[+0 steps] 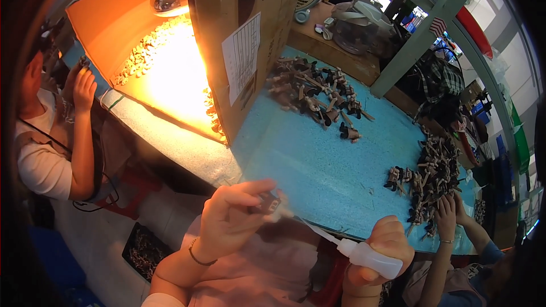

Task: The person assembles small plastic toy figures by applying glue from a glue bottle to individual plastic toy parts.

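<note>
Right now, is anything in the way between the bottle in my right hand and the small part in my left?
Nothing visible stands between them. The white bottle in your right hand points its thin nozzle toward the small part in your left hand; whether they touch is unclear.

Left hand, bare (236, 210): raised, fingers bent toward the right, fingertips drawn together in a pinching grip. Left forearm, bare (182, 270): slanted up and rightward from the lower edge. Right hand, bare (388, 244): closed as a fist, fingers firmly curled, set apart from the left. Right forearm, bare (361, 295): held nearly upright, mostly cut off by the lower edge.
</note>
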A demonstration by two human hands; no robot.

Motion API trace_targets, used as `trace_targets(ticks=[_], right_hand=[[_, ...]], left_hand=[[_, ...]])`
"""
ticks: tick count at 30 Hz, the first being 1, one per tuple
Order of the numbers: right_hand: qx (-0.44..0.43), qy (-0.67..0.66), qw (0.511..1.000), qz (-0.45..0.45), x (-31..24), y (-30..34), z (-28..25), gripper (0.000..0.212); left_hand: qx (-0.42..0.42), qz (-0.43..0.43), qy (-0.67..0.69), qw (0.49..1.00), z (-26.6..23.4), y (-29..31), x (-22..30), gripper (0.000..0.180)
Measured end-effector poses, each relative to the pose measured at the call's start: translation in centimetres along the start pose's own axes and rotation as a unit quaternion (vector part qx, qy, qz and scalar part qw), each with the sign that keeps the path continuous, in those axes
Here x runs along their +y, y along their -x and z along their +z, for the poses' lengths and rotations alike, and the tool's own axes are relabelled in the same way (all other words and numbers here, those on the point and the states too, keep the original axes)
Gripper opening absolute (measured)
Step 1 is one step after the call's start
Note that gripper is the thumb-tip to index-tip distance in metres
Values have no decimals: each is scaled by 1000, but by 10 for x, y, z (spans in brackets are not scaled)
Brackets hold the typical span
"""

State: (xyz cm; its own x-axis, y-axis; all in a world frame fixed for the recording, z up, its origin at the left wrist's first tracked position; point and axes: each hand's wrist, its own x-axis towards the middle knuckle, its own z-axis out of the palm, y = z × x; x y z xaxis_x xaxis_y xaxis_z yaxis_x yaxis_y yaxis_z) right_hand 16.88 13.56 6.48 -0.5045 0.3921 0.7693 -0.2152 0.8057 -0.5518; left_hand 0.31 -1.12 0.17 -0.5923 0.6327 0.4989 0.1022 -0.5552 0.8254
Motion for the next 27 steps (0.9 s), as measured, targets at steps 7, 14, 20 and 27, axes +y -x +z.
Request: trace_targets(ticks=[7,14,20,27], right_hand=[[-8,-6,1000,-22,1,-2,1,55],[-32,32,999,-13,-4,-3,1,55],[67,-71,995,20,-9,-4,7,40],[92,-83,969,212,73,-21,14,33]], left_hand=[[-6,15,12,1000,0,1,-3,35],[-10,4,-26,1000,-3,5,0,35],[-9,13,-16,1000,0,-1,1,35],[44,31,-24,998,-7,4,-1,38]])
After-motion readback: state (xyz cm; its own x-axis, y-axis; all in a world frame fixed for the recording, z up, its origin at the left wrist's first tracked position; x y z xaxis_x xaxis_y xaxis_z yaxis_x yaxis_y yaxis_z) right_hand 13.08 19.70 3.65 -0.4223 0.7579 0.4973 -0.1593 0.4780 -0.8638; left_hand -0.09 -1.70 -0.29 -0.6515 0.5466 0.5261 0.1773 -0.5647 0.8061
